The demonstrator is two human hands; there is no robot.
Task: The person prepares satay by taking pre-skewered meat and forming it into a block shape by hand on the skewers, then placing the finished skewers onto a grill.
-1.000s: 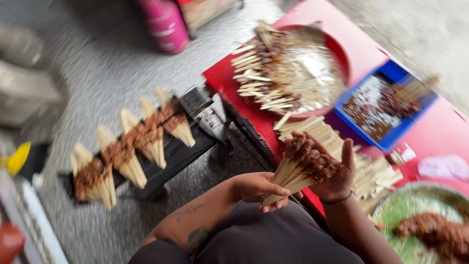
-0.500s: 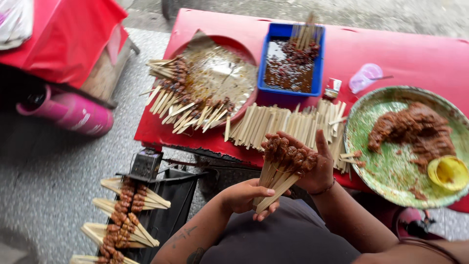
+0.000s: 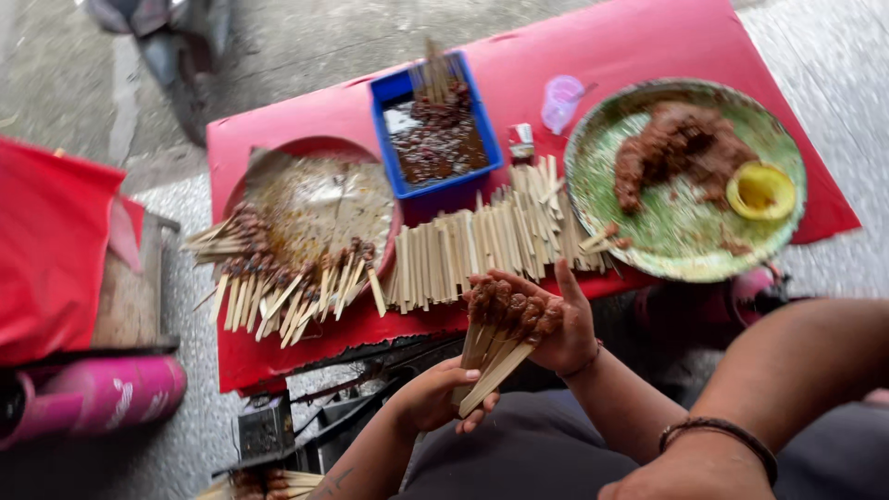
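While both hands (image 3: pixel 500 361) stay clamped on it, skewer bundle (image 3: pixel 495 338) between them, meat end up

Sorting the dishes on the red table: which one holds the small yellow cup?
The round green plate at the right end, holding the yellow cup and brown meat; the blue tray and red bowl hold skewers.

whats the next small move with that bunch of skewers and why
Probably lay the skewer bunch down with the finished skewers on the red plate: its tips are already meat-covered, the right hand cups them and the left hand grips the sticks' bare ends.
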